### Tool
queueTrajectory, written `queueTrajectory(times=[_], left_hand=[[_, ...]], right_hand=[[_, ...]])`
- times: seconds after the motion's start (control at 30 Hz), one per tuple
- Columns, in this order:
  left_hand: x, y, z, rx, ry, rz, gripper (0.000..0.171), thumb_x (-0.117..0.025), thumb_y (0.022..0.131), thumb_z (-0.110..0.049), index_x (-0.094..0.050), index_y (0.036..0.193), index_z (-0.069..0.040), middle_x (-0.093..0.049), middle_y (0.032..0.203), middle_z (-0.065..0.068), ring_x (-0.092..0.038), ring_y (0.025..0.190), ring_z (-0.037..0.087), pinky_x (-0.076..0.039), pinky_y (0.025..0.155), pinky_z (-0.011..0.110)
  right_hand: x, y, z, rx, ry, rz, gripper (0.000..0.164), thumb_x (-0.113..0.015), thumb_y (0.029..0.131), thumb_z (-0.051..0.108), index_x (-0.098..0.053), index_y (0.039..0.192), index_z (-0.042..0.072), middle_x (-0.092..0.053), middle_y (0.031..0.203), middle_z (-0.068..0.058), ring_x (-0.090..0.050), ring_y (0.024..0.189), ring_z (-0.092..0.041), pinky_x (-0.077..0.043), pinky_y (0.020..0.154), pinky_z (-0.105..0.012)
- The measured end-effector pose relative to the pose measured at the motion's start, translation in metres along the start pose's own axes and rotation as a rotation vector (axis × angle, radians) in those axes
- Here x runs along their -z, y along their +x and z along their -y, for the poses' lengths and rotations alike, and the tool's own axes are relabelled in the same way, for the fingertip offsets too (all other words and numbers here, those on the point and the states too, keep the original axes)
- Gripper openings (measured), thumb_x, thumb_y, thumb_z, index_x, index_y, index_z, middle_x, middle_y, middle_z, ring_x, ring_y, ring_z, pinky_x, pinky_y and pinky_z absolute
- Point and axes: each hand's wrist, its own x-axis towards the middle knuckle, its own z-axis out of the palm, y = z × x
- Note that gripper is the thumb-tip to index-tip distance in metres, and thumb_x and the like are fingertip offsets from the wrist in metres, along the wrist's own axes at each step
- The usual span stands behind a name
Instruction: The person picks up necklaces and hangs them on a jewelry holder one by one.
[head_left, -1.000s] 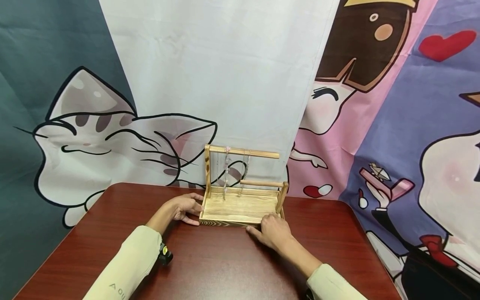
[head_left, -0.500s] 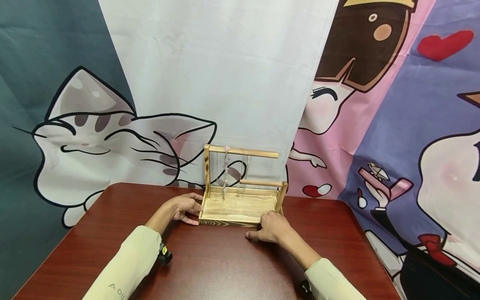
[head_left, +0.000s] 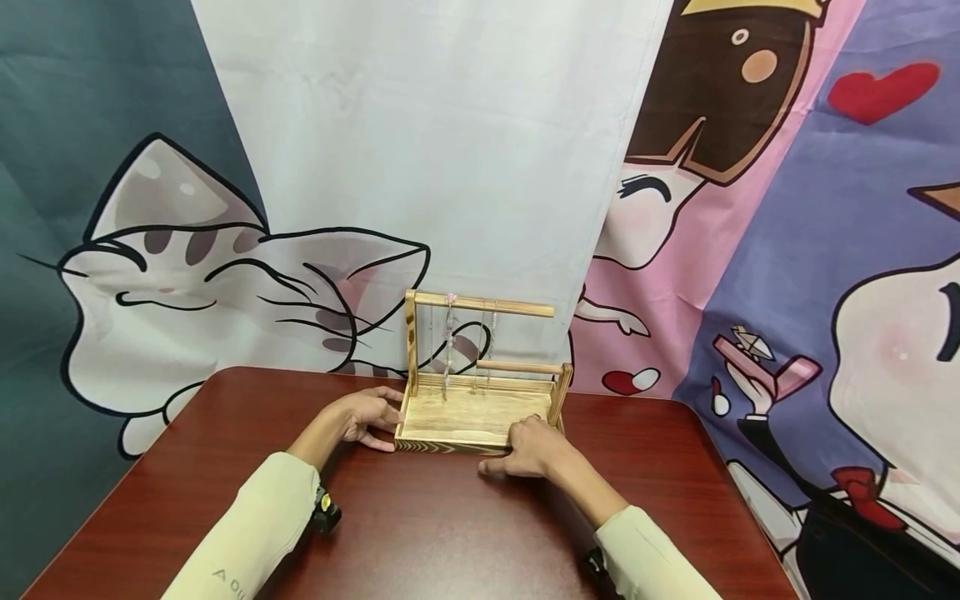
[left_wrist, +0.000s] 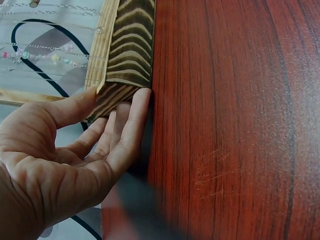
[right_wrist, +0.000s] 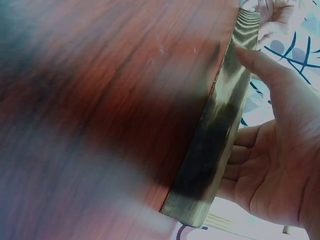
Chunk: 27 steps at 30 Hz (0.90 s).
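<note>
A wooden jewelry stand rests on the table, with a shallow tray base, a tall bar and a lower bar. Several thin necklaces hang from the tall bar, one with pink beads. My left hand holds the tray's left end. In the left wrist view its thumb touches the rim and its fingers lie against the striped end wall. My right hand grips the front wall near the right end, thumb on the outer face and fingers over the rim, their tips partly hidden.
The reddish-brown table has rounded far corners. Close behind it hangs a printed cloth backdrop with cartoon figures. A dark wrist camera sits at my left cuff.
My right hand has slid slightly left along the tray's front wall. The left hand keeps its place at the left end; the head view has shifted a little.
</note>
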Motion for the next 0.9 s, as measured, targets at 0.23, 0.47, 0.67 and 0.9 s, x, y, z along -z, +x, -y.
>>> queueTrajectory(times=[0.23, 0.47, 0.67, 0.9], left_hand=[[0.000, 0.001, -0.001, -0.004, 0.004, 0.016, 0.058, -0.060, 0.109, 0.002, -0.037, 0.162, -0.001, -0.074, 0.120, 0.018, -0.074, 0.106, 0.025, -0.073, 0.087, 0.049], [0.002, 0.003, -0.001, 0.001, -0.001, 0.013, 0.058, -0.060, 0.109, 0.002, -0.036, 0.162, -0.001, -0.073, 0.117, 0.016, -0.074, 0.105, 0.025, -0.073, 0.085, 0.047], [0.000, 0.001, 0.000, 0.003, 0.001, 0.005, 0.058, -0.062, 0.110, 0.001, -0.036, 0.162, -0.001, -0.075, 0.119, 0.018, -0.075, 0.105, 0.025, -0.074, 0.085, 0.048], [0.000, 0.001, 0.000, 0.005, 0.000, 0.001, 0.058, -0.062, 0.109, 0.001, -0.037, 0.162, -0.002, -0.075, 0.118, 0.019, -0.075, 0.105, 0.026, -0.074, 0.084, 0.047]], right_hand=[[0.001, 0.012, 0.002, 0.028, 0.028, 0.038, 0.069, -0.078, 0.086, 0.082, -0.054, 0.061, 0.022, -0.055, 0.064, 0.005, -0.055, 0.066, -0.014, -0.058, 0.071, -0.035], [0.000, 0.021, 0.016, 0.010, 0.083, 0.053, 0.079, -0.070, 0.080, 0.096, -0.040, 0.058, 0.027, -0.034, 0.060, 0.012, -0.040, 0.061, -0.009, -0.046, 0.059, -0.025], [-0.003, 0.032, 0.030, 0.008, 0.120, 0.080, 0.080, -0.068, 0.081, 0.098, -0.038, 0.057, 0.028, -0.033, 0.059, 0.013, -0.037, 0.060, -0.009, -0.045, 0.059, -0.024], [-0.006, 0.046, 0.043, 0.003, 0.099, 0.089, 0.083, -0.063, 0.082, 0.100, -0.057, 0.061, 0.021, -0.055, 0.068, 0.003, -0.051, 0.069, -0.014, -0.056, 0.073, -0.029]])
